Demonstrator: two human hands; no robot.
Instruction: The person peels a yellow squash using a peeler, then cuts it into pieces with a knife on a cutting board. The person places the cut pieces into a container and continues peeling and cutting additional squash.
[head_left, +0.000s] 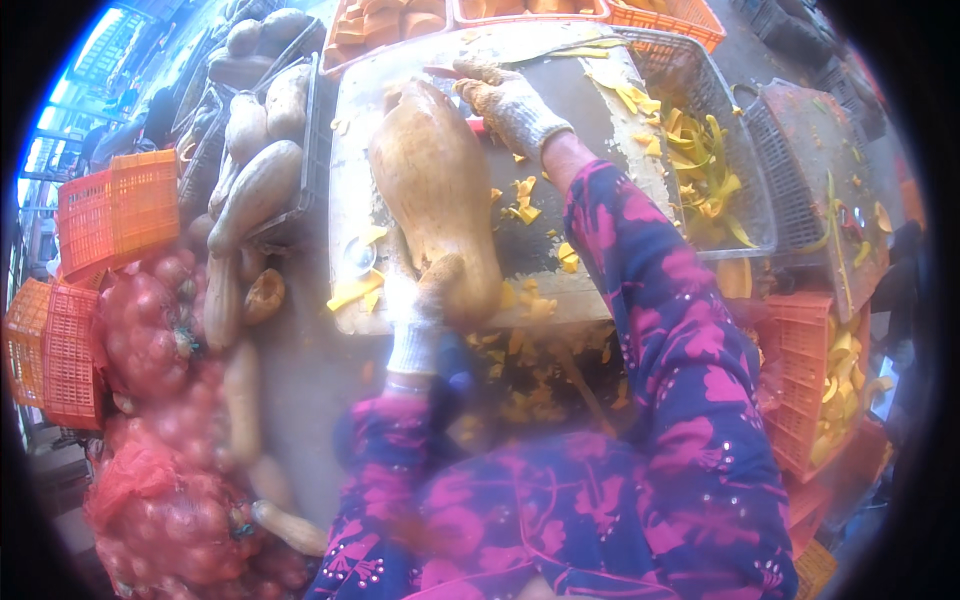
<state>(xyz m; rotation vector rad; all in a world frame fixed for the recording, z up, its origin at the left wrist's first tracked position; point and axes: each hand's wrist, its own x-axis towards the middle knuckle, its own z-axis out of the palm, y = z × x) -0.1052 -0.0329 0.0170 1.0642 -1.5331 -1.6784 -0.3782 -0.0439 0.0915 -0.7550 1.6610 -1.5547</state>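
A large tan butternut-type squash (431, 169) lies lengthwise on a worn board (600, 165) in front of me. My left hand (420, 307), in a pale knit work glove with a brownish coated thumb, grips its near end. Beyond the squash's far right side is my right hand (506, 97), gloved the same way with soiled fingers. It is closed around a red tool (478, 125), mostly hidden by the glove, so its kind is unclear. Yellow peel scraps (525, 199) lie on the board beside the squash.
A plastic crate of peelings (701, 165) adjoins the board's right side. Crates of cut orange squash (390, 26) stand beyond it. Whole squashes (259, 184) fill crates at left, above red net bags of onions (172, 517). Another orange crate (799, 375) holds yellow pieces at right.
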